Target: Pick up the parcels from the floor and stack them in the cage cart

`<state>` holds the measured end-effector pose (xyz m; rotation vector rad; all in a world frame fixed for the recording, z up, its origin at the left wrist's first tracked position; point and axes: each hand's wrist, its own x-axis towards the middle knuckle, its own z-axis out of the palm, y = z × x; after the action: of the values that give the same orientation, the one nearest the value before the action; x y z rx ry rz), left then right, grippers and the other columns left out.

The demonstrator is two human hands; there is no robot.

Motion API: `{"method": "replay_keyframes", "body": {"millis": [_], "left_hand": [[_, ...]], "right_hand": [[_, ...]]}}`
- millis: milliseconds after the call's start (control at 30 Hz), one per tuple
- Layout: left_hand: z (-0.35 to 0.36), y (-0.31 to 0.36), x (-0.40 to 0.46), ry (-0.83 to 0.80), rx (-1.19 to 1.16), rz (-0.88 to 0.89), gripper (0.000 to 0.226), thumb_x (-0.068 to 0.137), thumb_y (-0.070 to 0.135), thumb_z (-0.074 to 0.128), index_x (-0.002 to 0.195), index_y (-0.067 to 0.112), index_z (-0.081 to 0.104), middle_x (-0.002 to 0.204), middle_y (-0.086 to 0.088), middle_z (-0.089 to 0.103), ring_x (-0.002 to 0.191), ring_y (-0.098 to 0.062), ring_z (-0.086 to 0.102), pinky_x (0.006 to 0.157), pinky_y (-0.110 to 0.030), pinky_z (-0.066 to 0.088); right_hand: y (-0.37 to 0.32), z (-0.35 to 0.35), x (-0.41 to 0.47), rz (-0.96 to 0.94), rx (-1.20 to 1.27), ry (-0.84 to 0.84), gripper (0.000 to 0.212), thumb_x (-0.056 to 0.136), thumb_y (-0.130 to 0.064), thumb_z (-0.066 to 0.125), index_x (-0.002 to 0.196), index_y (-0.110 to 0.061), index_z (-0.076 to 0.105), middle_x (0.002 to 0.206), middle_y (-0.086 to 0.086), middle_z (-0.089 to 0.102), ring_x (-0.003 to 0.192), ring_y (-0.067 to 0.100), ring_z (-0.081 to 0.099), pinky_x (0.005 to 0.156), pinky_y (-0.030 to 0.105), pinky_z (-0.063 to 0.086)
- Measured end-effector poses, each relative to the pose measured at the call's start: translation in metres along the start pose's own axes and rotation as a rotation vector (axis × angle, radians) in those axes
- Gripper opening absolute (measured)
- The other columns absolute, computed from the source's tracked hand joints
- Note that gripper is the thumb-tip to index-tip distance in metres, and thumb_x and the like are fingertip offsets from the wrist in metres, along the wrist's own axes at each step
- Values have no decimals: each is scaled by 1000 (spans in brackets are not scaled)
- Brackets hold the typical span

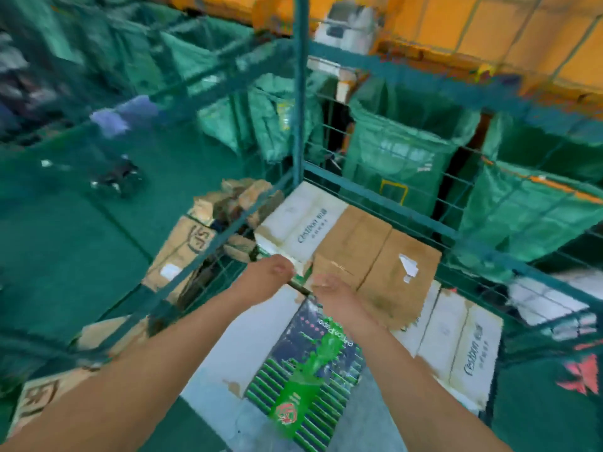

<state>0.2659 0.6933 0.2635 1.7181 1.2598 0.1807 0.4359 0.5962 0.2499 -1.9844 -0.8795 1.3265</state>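
Both hands reach into the cage cart (375,194) at the near edge of a plain brown cardboard box (378,256). The right hand (332,290) lies against that box's near corner, fingers curled at its edge; whether it truly grips cannot be told. The left hand (269,272) is loosely curled just left of the box, its hold unclear through blur. The box is rectangular, matte, with a torn white label, resting atop white printed cartons (300,223). Nearer than the box lies a dark glossy carton (313,370) with green stripes. Left of the box, beyond the teal wire mesh, brown parcels (182,252) lie on the green floor (65,239).
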Motion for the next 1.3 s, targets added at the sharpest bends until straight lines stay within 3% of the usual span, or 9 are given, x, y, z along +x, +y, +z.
{"method": "replay_keyframes", "body": {"millis": [100, 200, 333, 467, 633, 733, 867, 1000, 1300], "left_hand": [[-49, -13, -68, 97, -190, -34, 41, 98, 39, 64, 66, 18, 50, 59, -2, 41, 55, -16, 41, 52, -31, 34], [-100, -35, -139, 289, -413, -98, 47, 93, 38, 73, 59, 25, 43, 53, 3, 29, 48, -15, 27, 47, -26, 20], [-158, -76, -227, 482, -685, -89, 35, 64, 40, 74, 57, 21, 46, 47, 7, 29, 40, -10, 22, 44, -22, 13], [-196, -148, -315, 627, -837, -126, 62, 101, 13, 58, 42, 22, 41, 48, 10, 23, 41, -8, 16, 40, -18, 11], [-218, -211, -405, 764, -952, -160, 53, 102, 12, 55, 57, 28, 33, 53, 8, 21, 41, -8, 15, 40, -18, 10], [-229, -245, -458, 818, -962, -191, 48, 102, 15, 56, 65, 26, 28, 56, 5, 21, 44, -11, 14, 44, -23, 9], [-235, -298, -531, 960, -1004, -251, 48, 102, 22, 60, 66, 27, 28, 56, 5, 22, 46, -12, 14, 39, -20, 12], [-233, -335, -609, 1088, -1043, -302, 47, 104, 25, 58, 68, 27, 28, 54, 6, 23, 43, -11, 15, 38, -19, 14], [-204, -404, -754, 1378, -1050, -477, 46, 103, 32, 61, 68, 26, 31, 56, 8, 25, 48, -12, 16, 41, -22, 17]], "right_hand": [[-35, 47, -41, -65, -31, -144, 31, 104, -20, 58, 130, -6, 64, 112, 13, 67, 94, 19, 60, 81, 23, 49], [-68, 98, -75, -144, -140, -287, 20, 103, -25, 59, 122, -24, 63, 129, 5, 64, 117, 24, 61, 105, 41, 49], [-109, 170, -116, -244, -153, -466, 4, 101, -25, 62, 104, -23, 64, 110, 0, 61, 94, 13, 59, 83, 22, 47], [-136, 260, -170, -256, -251, -599, 8, 101, -29, 62, 97, -32, 68, 108, 2, 66, 98, 19, 63, 88, 34, 48], [-150, 349, -230, -300, -306, -713, 12, 98, -23, 63, 110, -23, 67, 110, 3, 68, 99, 19, 62, 83, 33, 50], [-152, 400, -265, -265, -292, -798, 14, 86, -31, 67, 98, -25, 66, 104, 1, 65, 92, 18, 59, 88, 35, 47], [-147, 477, -302, -261, -345, -850, 5, 101, -25, 64, 105, -25, 67, 98, -4, 66, 85, 12, 60, 83, 27, 49], [-135, 544, -342, -312, -448, -944, 20, 92, -35, 66, 106, -23, 72, 100, -2, 69, 80, 12, 59, 75, 29, 47], [-113, 660, -429, -410, -697, -1233, 18, 106, -31, 56, 115, -22, 67, 121, 5, 71, 109, 20, 65, 105, 42, 51]]}}
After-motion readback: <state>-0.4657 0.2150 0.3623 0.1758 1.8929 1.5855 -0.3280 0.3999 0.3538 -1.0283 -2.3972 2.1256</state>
